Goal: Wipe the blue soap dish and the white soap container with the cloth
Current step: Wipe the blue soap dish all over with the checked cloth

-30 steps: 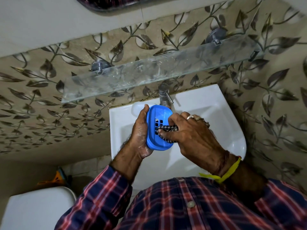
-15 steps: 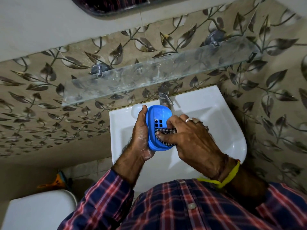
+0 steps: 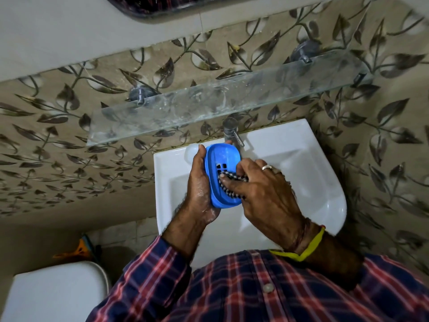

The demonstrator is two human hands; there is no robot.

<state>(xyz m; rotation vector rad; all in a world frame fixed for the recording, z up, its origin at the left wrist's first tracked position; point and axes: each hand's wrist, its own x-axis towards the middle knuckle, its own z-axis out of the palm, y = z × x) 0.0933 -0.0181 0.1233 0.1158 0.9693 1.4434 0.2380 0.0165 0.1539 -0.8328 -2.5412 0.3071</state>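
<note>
Head camera shows my left hand cupping the blue soap dish over the washbasin while my right hand presses the checked cloth inside; wet, soapy fingers could let it slip, and the white soap container waits behind, unwiped.

Blue soap dish, black-and-white checked cloth, white sink, leaf-patterned wall tiles

Leaf-patterned tiles cover the wall, a glass shelf sits mounted above a white basin with a chrome tap, and a white toilet cistern shows lower left.
</note>
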